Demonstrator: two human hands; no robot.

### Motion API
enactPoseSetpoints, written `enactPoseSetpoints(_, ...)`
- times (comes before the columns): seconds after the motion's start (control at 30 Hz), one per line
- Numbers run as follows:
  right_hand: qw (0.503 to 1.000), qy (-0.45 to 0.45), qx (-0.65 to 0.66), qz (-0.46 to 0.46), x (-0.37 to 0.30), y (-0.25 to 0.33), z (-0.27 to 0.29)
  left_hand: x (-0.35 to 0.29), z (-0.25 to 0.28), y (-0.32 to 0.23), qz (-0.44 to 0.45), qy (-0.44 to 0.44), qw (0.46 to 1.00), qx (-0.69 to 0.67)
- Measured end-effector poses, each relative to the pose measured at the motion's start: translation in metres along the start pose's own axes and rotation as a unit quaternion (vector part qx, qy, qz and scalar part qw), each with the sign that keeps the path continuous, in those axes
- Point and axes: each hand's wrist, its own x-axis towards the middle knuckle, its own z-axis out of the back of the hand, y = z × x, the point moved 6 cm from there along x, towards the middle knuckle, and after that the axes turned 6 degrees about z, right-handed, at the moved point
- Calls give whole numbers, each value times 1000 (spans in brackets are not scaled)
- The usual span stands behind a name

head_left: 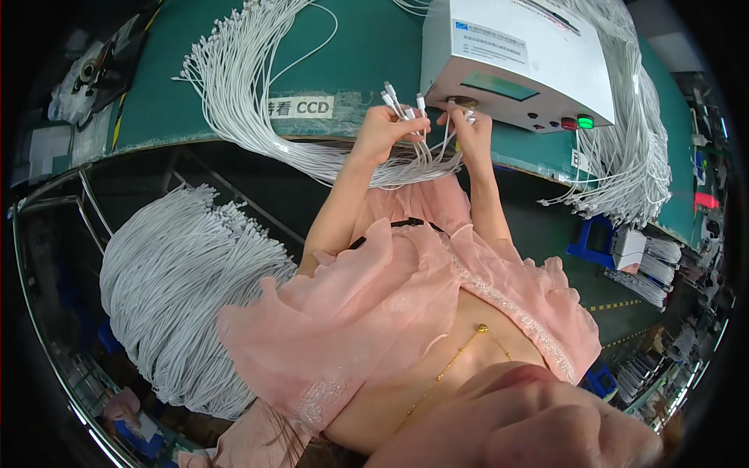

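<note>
My left hand [378, 134] is closed around several white USB cables, their plugs [388, 99] fanned out above the fingers. Beside it, my right hand [474, 134] pinches one or more white cables [469, 116] just below a brass-coloured socket [463, 101] on the front of a white box-shaped tester [437, 82]. Whether a plug sits inside the socket is hidden by the fingers. From both hands the cables droop to a long white cable bundle [308, 160] along the table's near edge.
The green table [160, 86] carries the tester, with a lit green button [585, 122]. Another cable bundle [624, 148] hangs over the edge at right. A large cable heap [179, 296] lies lower left, by a metal rail [92, 210]. A blue stool [591, 240] stands beneath the table.
</note>
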Motion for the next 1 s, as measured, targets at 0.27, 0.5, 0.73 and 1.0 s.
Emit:
enactPoseSetpoints(0.27, 995, 10, 49, -86, -13, -6, 6, 2, -4, 14, 20, -3, 999, 27)
enactPoseSetpoints(0.5, 985, 38, 90, -141, -13, -14, 10, 4, 0, 16, 43, 2, 999, 21)
enactPoseSetpoints(0.73, 983, 77, 105, -130, -14, -9, 3, 3, -3, 15, 28, 18, 999, 10)
enactPoseSetpoints(1.0, 982, 89, 104, -128, -14, -9, 2, 0, -7, 12, 15, 34, 999, 11)
